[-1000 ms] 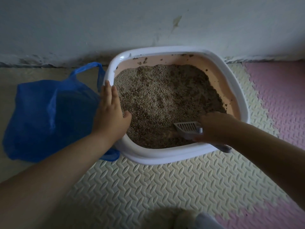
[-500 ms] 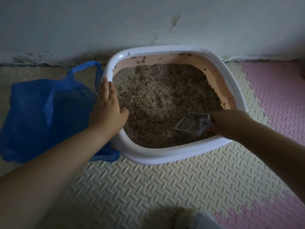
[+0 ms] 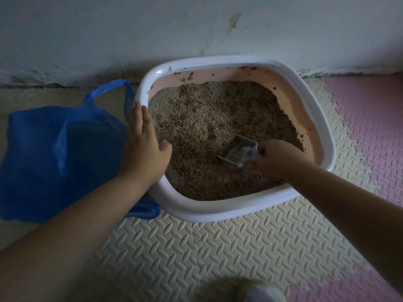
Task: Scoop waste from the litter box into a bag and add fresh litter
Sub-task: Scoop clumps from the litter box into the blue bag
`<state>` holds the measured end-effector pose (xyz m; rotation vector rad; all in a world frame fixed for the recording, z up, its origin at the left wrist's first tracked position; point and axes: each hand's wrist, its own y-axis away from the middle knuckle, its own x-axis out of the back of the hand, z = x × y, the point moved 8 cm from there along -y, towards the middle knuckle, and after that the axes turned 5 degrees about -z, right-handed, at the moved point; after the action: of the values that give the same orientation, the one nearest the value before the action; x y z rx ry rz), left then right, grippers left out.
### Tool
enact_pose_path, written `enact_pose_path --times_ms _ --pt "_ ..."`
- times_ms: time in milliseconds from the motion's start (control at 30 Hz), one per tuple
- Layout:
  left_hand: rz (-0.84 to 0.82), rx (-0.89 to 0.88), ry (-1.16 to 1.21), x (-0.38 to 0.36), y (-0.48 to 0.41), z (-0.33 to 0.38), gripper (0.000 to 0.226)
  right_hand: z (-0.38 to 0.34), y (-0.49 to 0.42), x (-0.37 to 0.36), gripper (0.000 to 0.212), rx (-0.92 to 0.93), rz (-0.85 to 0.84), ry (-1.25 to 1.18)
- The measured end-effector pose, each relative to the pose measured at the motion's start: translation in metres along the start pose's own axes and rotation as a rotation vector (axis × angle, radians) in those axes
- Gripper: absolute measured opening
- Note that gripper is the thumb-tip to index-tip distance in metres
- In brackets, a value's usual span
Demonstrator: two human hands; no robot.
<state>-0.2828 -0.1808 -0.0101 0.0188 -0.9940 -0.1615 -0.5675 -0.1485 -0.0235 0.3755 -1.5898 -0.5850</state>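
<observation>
A litter box with a white rim (image 3: 218,211) and pink inner walls stands against the wall, filled with grey-brown litter (image 3: 209,118). My left hand (image 3: 144,147) lies flat on the box's left rim, fingers together, holding nothing. My right hand (image 3: 277,158) grips the handle of a grey slotted scoop (image 3: 237,152), whose front edge digs into the litter near the box's middle. A blue plastic bag (image 3: 54,153) sits open on the floor just left of the box, touching it.
A pale wall (image 3: 196,29) runs right behind the box. Cream foam mat tiles (image 3: 207,247) cover the floor in front, pink tiles (image 3: 366,127) to the right. A pale furry shape (image 3: 229,290) shows at the bottom edge.
My right hand has carried the scoop from the near rim towards the middle of the box and tipped its front into the litter. The left hand stays on the rim.
</observation>
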Motion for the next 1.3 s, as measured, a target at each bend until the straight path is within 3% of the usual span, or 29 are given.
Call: enact_pose_path --times_ms 300,400,600,900,1300 --pt "-0.020 0.004 0.018 -0.002 0.000 -0.001 0.076 -0.040 -0.056 0.019 0.031 -0.068 0.107 -0.167" --pt "-0.028 0.017 0.015 -0.003 0.000 -0.001 0.075 -0.063 -0.071 0.021 0.018 -0.039 0.180 -0.188" --pt "-0.034 0.021 0.012 -0.001 0.001 0.000 0.074 -0.069 -0.084 0.012 0.027 0.001 0.340 -0.296" --pt "-0.032 0.011 -0.017 0.001 0.000 0.002 0.074 -0.043 -0.032 0.025 0.025 0.141 0.442 -0.384" --pt "-0.030 0.006 -0.016 0.002 0.001 0.003 0.075 -0.023 0.023 0.024 0.023 0.109 0.453 -0.419"
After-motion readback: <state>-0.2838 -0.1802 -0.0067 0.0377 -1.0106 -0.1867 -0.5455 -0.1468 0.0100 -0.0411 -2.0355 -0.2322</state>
